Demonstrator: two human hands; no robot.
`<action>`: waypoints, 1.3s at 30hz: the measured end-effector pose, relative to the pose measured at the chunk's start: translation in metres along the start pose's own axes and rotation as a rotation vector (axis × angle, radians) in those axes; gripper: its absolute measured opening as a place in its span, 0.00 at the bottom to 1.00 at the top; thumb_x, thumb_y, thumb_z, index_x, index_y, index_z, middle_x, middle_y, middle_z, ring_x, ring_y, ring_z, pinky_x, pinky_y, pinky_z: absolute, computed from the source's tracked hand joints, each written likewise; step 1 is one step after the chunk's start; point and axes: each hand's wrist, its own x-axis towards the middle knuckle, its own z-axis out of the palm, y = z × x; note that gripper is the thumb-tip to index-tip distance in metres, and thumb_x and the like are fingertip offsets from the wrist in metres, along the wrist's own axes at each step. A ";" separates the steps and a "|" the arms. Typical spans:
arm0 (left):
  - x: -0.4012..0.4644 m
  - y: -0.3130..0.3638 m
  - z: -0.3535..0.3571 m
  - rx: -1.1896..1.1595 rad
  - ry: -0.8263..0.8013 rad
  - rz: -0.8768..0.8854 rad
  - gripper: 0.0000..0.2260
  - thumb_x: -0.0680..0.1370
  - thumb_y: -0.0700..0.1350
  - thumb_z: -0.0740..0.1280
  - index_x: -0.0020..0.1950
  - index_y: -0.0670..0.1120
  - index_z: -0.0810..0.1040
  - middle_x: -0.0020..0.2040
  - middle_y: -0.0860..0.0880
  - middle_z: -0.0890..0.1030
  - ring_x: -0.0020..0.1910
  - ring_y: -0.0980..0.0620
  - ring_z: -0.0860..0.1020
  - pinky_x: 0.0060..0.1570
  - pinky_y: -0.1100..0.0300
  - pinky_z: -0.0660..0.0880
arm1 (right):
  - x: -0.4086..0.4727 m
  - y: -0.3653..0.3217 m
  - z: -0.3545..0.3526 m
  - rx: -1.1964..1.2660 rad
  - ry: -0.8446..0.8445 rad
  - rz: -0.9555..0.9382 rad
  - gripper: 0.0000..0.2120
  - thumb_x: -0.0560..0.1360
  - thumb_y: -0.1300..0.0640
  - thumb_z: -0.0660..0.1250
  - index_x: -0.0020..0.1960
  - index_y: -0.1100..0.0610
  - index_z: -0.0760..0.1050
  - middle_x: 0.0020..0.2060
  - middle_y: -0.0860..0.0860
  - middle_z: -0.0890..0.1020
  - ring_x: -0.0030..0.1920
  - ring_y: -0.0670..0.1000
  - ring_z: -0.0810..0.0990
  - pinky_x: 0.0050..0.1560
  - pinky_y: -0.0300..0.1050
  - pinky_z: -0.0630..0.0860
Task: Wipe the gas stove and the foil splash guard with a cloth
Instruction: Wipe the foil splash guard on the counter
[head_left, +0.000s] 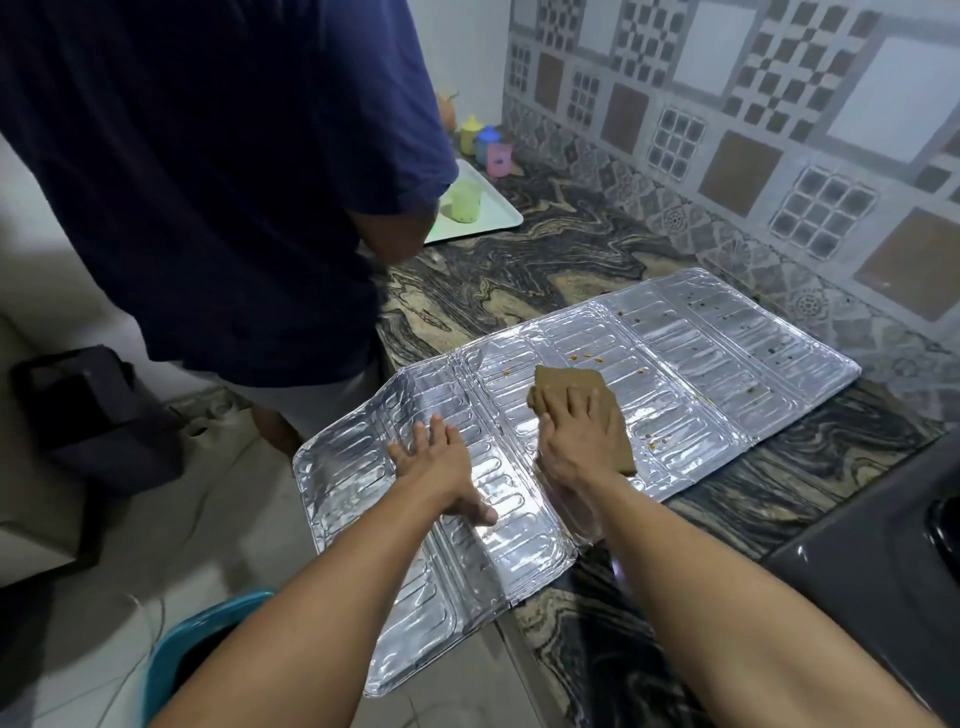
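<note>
Foil guard (675, 343) lies unfolded flat on the marbled counter (519, 260), its long axis running from the near-left corner, which overhangs the counter edge, to the far right near the tiled wall (779, 130). Brown specks dot its far panels. Stove (883, 571) shows dark at the right edge. Left hand (441, 462) is spread flat, fingers straight, pressing the near panels. Right hand (576, 431) lies flat with fingers extended on a brown cloth (576, 382), pressing it onto the middle panel.
</note>
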 end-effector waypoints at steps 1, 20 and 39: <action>0.000 0.000 -0.002 0.000 0.001 0.000 0.62 0.64 0.65 0.74 0.77 0.40 0.36 0.77 0.40 0.35 0.76 0.37 0.38 0.70 0.32 0.40 | 0.006 -0.004 -0.002 0.010 0.010 0.047 0.22 0.81 0.50 0.49 0.75 0.45 0.57 0.76 0.54 0.60 0.77 0.63 0.50 0.73 0.67 0.45; 0.002 -0.009 0.004 -0.005 0.061 0.015 0.63 0.59 0.70 0.73 0.79 0.45 0.41 0.79 0.43 0.39 0.78 0.41 0.41 0.74 0.35 0.44 | 0.061 -0.062 0.003 -0.046 -0.123 -0.429 0.23 0.83 0.46 0.46 0.78 0.44 0.55 0.79 0.50 0.54 0.79 0.54 0.48 0.76 0.59 0.42; 0.057 -0.007 -0.060 0.125 0.077 0.043 0.62 0.60 0.70 0.73 0.79 0.42 0.41 0.80 0.43 0.44 0.78 0.40 0.43 0.72 0.32 0.45 | 0.084 -0.047 -0.003 -0.097 -0.081 -0.416 0.22 0.82 0.46 0.49 0.75 0.45 0.60 0.75 0.49 0.64 0.75 0.55 0.59 0.73 0.59 0.54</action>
